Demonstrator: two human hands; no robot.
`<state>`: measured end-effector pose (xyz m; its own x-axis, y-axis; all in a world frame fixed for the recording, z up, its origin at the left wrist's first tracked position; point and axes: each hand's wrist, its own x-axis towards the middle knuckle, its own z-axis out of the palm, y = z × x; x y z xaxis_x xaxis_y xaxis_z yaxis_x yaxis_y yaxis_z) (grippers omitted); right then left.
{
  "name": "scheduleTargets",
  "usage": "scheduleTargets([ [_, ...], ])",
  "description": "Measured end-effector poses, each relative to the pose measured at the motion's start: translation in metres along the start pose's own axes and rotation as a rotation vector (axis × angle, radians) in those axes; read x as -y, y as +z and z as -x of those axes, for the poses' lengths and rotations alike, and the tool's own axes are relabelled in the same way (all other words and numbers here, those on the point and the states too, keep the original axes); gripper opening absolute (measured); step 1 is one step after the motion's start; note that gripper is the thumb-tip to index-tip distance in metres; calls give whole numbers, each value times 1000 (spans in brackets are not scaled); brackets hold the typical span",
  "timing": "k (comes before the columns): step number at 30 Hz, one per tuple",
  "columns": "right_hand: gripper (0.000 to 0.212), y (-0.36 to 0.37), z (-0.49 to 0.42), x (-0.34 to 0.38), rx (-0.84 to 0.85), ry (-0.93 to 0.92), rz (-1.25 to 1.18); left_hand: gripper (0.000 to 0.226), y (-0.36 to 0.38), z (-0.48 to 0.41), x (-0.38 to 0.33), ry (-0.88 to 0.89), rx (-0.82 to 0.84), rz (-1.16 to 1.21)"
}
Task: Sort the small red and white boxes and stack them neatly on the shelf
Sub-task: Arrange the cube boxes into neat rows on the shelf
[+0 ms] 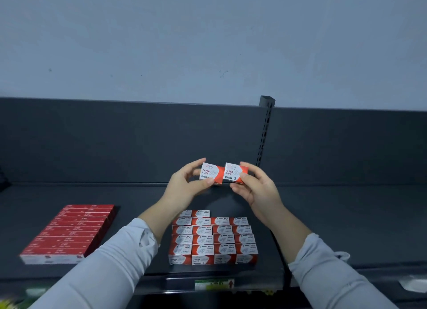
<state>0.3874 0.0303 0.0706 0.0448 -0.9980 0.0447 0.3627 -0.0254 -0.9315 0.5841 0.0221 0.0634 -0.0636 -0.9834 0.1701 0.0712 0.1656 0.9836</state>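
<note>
Left hand [184,184]: fingers curled narrow round one paper-clip box [209,173], thumb under its near edge, fingertips over the far edge. Right hand [254,186]: same pinch on a second paper-clip box [234,172]. I see the two boxes butted end to end, raised over the shelf [323,216], labels facing me.

Boxes: small printed card cuboids, white panel reading PAPER CLIPS with a red wedge, sharp corners, slight sheen. I judge them light but dense for their size, stiff enough to squeeze gently, walls likely to dent under a hard pinch. Best taken across the short sides, as both hands do.

Below: stacked block of matching boxes [213,238], four across in tight rows, with a short extra row of two at the back left.

Left of it, well apart: flat pack of plain red boxes [69,232].

Shelf: dark matt deck with a slotted upright [264,133] behind.
</note>
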Motion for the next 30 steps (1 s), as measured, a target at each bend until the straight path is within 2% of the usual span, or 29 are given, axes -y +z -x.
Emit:
scheduleTargets([
  [2,27,-2,1,2,3,-34,73,52,-1,4,-5,26,19,-146],
  [6,26,-3,2,4,33,-66,165,45,-2,9,-7,70,-6,-277],
  [11,26,-4,2,1,89,-94,237,45,-7,9,-7,92,-61,-214],
  [26,24,-15,-16,-2,69,-123,229,46,3,-8,-12,77,8,-253],
  [30,27,-24,-23,-5,70,-132,356,46,7,-19,-1,42,28,-316],
])
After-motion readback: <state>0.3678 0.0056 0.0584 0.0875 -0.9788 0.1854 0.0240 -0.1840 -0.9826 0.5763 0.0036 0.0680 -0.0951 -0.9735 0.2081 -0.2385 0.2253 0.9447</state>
